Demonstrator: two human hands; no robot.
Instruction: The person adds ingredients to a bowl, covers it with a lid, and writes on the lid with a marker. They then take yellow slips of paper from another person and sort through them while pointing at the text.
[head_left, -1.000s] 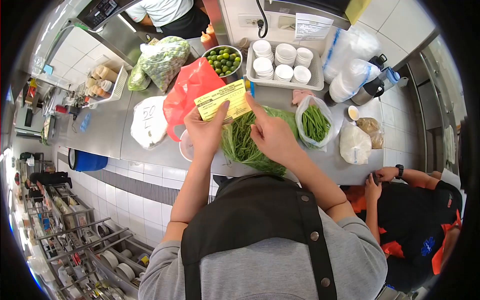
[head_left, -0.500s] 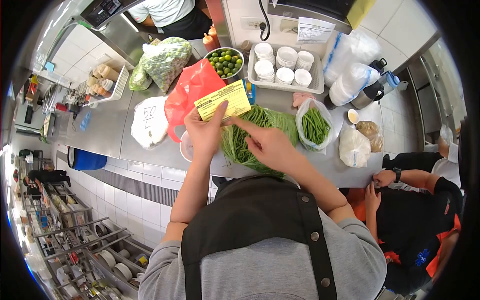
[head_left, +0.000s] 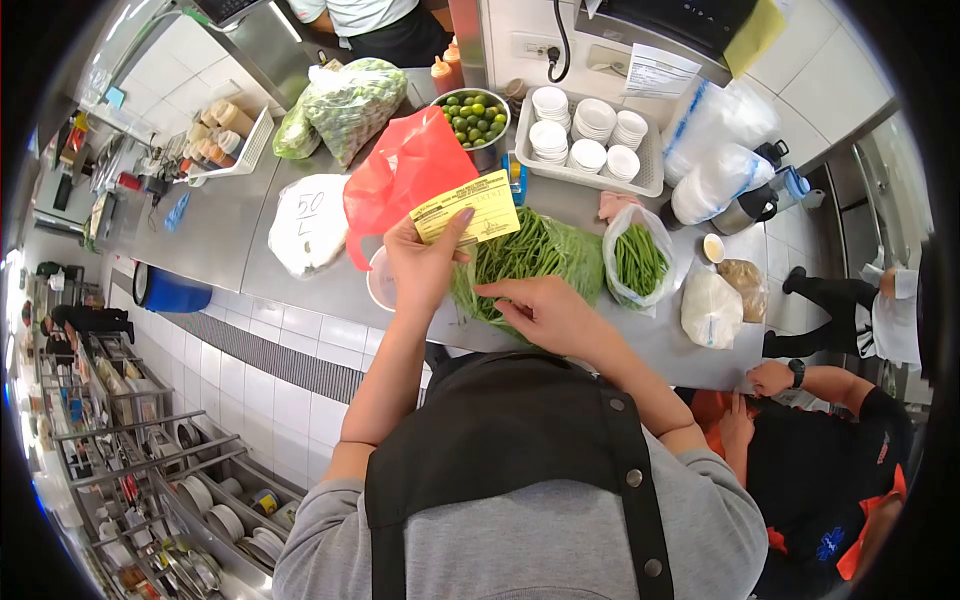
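Observation:
My left hand [head_left: 425,262] pinches a printed yellow paper slip [head_left: 482,212], thumb on its face, above the counter. My right hand [head_left: 552,312] holds nothing; its index finger points left, the thumb is apart and the other fingers curl. It hovers over a clear bag of green beans [head_left: 575,262], apart from the slip. A second bag of green beans [head_left: 638,262] stands to the right. Behind the slip lies a red plastic bag [head_left: 410,165]. A white tub [head_left: 378,280] is partly hidden by my left hand.
A bowl of limes [head_left: 478,120] and a basket [head_left: 640,178] of stacked white cups stand at the back. A white bag marked 50 [head_left: 305,225] and bagged greens [head_left: 355,100] lie left. On the right, a person in a black shirt [head_left: 820,480] rests their hands at the counter edge.
My right hand has drawn back from the slip, down and slightly right. The slip stays in my left hand. The whole view has shifted slightly.

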